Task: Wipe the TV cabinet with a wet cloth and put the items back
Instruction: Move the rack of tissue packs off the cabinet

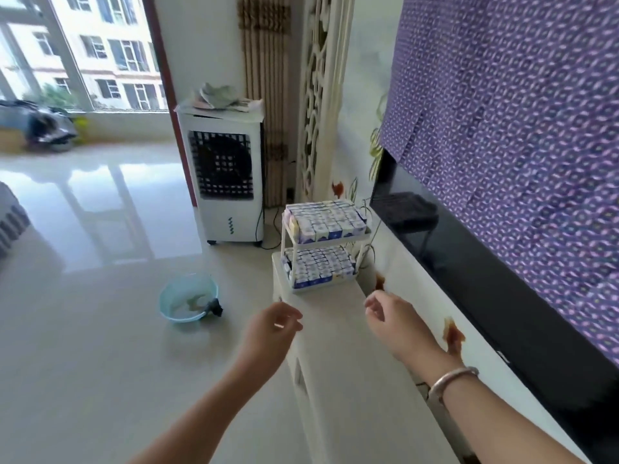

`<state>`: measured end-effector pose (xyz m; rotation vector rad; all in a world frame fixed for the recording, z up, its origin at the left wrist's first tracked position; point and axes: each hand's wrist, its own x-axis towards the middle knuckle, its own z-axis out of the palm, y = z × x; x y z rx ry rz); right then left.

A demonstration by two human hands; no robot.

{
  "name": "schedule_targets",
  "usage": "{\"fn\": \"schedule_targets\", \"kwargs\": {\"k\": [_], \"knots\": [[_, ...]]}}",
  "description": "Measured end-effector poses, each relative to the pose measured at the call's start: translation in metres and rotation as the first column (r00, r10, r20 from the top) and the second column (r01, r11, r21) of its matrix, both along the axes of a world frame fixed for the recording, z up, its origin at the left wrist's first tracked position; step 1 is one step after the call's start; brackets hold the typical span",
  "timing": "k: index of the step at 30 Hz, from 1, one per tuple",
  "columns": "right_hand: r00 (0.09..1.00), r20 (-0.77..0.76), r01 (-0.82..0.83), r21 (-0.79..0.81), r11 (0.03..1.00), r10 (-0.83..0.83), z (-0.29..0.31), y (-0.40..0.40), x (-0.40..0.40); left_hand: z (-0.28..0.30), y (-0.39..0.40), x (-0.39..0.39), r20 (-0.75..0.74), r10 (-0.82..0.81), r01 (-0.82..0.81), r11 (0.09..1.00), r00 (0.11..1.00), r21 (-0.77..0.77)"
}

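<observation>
Head view: left hand (pixel 274 324) and right hand (pixel 390 316) loosely curled, empty, lower centre over cabinet (pixel 335 346). Rack (pixel 323 249) sat at far end, centre frame. Probably best squared to edge.

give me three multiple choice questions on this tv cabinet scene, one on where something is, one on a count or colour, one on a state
1. Where is the blue basin?
A. on the floor left of the TV cabinet
B. on the cabinet top
C. on the air cooler

2. How many tiers has the white rack of small boxes?
A. one
B. two
C. four

3. What are the hands doing?
A. both grip a cloth
B. the left hand lifts the basin
C. both hold nothing, fingers loosely curled

Answers:
1 A, the basin sits on the tiles beside the cabinet's end.
2 B, one shelf of boxes stands above another.
3 C, the left hand and right hand hover over the cabinet, nothing in either.
</observation>
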<state>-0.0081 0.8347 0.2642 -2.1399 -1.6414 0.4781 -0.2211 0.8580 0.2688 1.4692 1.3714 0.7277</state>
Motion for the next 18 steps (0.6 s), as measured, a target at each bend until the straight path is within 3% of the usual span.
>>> {"fn": "schedule_targets", "kwargs": {"k": [10,18], "knots": [[0.987,-0.033,0.155,-0.058,0.986,-0.157,-0.019,0.262,-0.034,-0.019,0.296,-0.047,-0.094,-0.111,0.112,0.994,0.989,0.003],[0.955,-0.049,0.279,-0.180,0.943,-0.291,-0.044,0.405,0.004,-0.054,0.459,-0.008,-0.186,-0.194,0.182,0.980,0.963,-0.077]]}}
